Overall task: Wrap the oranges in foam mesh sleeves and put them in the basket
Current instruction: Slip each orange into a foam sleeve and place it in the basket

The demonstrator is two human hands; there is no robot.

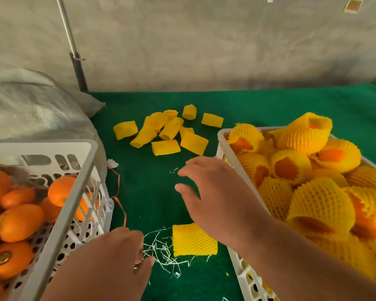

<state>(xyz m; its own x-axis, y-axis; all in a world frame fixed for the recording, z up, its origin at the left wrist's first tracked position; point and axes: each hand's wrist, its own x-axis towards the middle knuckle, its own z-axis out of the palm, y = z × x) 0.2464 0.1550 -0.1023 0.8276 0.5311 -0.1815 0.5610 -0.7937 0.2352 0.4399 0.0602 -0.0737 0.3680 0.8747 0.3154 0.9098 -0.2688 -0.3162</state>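
Legible text: none. One orange (5,260) at the near end of the left basket (78,183) bears a small round gold sticker (2,258), its print too small to read. No other labels or numbers show.

Matt green cloth (269,109) covered the desk; the sleeves (168,132) were yellow foam mesh, the baskets (78,181) perforated white plastic, the bare oranges (18,222) smooth and faintly glossy.

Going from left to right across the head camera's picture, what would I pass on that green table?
Basket of bare oranges → left hand → flat foam sleeve → right hand → basket of wrapped oranges.
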